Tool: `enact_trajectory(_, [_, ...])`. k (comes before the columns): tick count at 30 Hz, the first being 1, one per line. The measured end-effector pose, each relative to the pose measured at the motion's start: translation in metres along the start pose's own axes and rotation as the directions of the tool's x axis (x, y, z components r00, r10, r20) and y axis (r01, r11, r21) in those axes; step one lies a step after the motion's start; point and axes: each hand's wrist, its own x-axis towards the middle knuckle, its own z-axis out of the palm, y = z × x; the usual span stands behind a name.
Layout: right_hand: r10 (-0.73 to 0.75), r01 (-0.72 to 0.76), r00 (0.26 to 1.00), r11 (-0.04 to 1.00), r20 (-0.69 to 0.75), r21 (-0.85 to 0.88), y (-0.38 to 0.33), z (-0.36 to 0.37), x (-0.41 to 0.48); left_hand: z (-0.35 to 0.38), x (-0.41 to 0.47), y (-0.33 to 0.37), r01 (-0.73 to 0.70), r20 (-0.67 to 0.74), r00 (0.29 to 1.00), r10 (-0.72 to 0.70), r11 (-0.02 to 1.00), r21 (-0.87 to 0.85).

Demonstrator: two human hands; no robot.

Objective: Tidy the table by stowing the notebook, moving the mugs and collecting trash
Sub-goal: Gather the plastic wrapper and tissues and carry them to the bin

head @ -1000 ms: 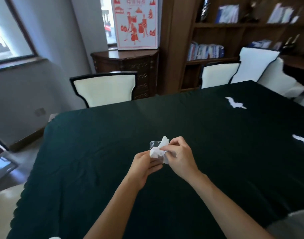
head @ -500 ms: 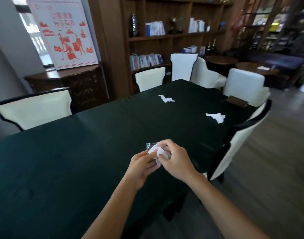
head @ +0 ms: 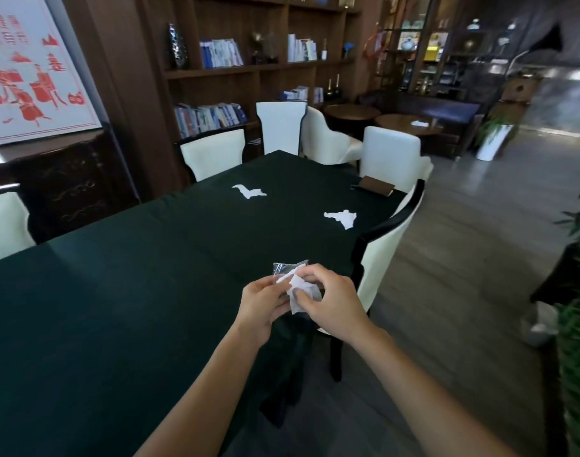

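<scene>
Both hands bunching trash: left hand [head: 265, 305] fingers and right hand [head: 328, 301] fingers closing on tissue wad [head: 298, 288]. I'm judging task partway: two tissues [head: 249, 191] [head: 343, 218] lying at 12 and 1 o'clock on surface [head: 117, 308]; notebook [head: 375, 186] unstowed at far corner; mugs unseen.

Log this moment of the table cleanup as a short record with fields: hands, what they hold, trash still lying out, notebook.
left hand: closed on the held trash
right hand: pinching the same bundle
held trash: crumpled white tissue with a clear wrapper behind it
loose tissues: two on the table, far tissue and near tissue
notebook: brown, flat at the far right corner
mugs: none in view
</scene>
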Motion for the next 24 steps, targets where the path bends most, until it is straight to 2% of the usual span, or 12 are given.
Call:
enact_trajectory(6, [0.033, -0.036, 0.996, 0.999, -0.079, -0.041, 0.049, -0.044, 0.047, 0.047, 0.074, -0.003, -0.017, 0.037, 0.999, 0.016, 0.999, 0.031])
enact_trajectory(11, [0.101, -0.103, 0.985, 0.995, -0.137, -0.010, 0.089, -0.078, 0.114, 0.077, 0.152, 0.013, 0.013, -0.011, 1.000, -0.013, 1.000, 0.014])
enact_trajectory(17, [0.135, -0.143, 0.979, 0.989, -0.151, -0.041, 0.136, -0.114, 0.203, 0.112, 0.241, 0.037, 0.022, -0.003, 1.000, -0.022, 1.000, 0.020])
enact_trajectory(24, [0.190, -0.197, 0.965, 0.980, -0.179, -0.020, 0.189, -0.149, 0.265, 0.154, 0.318, 0.047, 0.059, -0.029, 0.998, -0.058, 0.998, 0.026])
